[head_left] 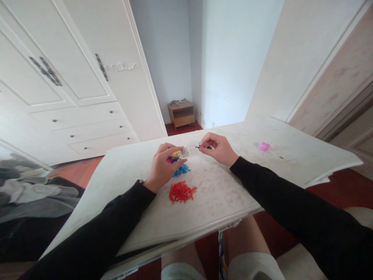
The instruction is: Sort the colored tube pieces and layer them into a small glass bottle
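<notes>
My left hand [164, 163] is closed around the near end of a small clear plastic packet [190, 151] with a printed label, thumb on one side and fingers on the other. Yellow, pink and black small pieces [174, 157] show behind the thumb; I cannot tell whether they lie inside the packet. My right hand [217, 147] pinches small thin black pieces [208, 147] at the packet's far end. Close below my left hand lies a pile of blue strips [182, 170], partly covered by the thumb. Nearer to me is a loose heap of red strips [182, 192].
A pink object [264, 146] lies on the right of the white table [221, 194], with a tiny dark bit [281, 157] beside it. Dark and grey clothes [37, 198] are piled left of the table. A white wardrobe [96, 89] and small wooden cabinet [183, 114] stand beyond.
</notes>
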Demonstrator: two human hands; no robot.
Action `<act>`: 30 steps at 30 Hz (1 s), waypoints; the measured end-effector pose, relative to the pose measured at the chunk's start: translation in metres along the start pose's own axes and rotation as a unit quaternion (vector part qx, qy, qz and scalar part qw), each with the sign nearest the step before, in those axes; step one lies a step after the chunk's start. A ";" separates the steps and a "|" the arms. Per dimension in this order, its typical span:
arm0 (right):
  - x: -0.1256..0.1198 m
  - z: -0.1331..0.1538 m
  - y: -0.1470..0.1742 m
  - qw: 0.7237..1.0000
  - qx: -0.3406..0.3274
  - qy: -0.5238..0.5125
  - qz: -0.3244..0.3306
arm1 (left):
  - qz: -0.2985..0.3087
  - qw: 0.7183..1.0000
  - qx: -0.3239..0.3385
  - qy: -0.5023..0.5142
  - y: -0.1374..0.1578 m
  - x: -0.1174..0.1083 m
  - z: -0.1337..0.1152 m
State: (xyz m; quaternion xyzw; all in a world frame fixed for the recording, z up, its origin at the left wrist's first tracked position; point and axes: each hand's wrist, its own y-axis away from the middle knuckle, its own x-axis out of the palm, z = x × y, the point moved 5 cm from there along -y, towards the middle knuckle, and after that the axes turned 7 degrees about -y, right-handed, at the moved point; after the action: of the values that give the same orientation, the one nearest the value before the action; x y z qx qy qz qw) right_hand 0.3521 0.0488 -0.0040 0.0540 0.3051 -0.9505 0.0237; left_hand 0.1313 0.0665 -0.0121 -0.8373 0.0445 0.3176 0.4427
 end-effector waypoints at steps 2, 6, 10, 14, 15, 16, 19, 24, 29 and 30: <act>0.001 0.000 0.000 1.000 0.001 0.000 0.004 | 0.005 1.000 0.002 -0.001 0.000 0.001 0.000; 0.002 -0.001 0.001 1.000 0.011 0.022 0.011 | 0.016 1.000 0.008 0.006 0.000 0.002 -0.001; 0.002 0.000 0.002 0.999 0.004 0.046 0.012 | 0.022 1.000 0.005 0.014 0.000 0.002 -0.002; -0.002 0.002 0.001 1.000 -0.001 0.014 -0.017 | 0.023 1.000 -0.013 -0.004 -0.001 0.000 -0.003; -0.004 0.003 0.000 0.999 -0.006 0.013 -0.033 | 0.019 1.000 -0.017 -0.006 -0.001 -0.001 -0.003; -0.007 0.003 0.000 0.999 -0.011 0.016 -0.050 | 0.012 1.000 -0.023 -0.003 -0.001 -0.002 -0.002; -0.017 0.000 -0.003 0.996 -0.012 0.053 -0.075 | -0.018 0.998 -0.050 0.040 -0.001 -0.004 0.002; -0.032 -0.011 -0.009 0.990 0.005 0.118 -0.079 | -0.043 0.984 -0.081 0.152 0.002 -0.002 0.007; -0.039 -0.029 -0.012 0.977 0.030 0.203 -0.057 | -0.027 0.980 -0.084 0.177 0.003 0.000 0.006; -0.038 -0.032 -0.012 0.974 0.034 0.220 -0.045 | -0.026 0.981 -0.083 0.174 0.003 0.000 0.006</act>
State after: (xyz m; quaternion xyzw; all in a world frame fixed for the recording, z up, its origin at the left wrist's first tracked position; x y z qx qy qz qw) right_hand 0.3919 0.0779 -0.0183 0.2489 0.2729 -0.9250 -0.0888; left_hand 0.1272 0.0696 -0.0170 -0.9144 0.0730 0.1583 0.3654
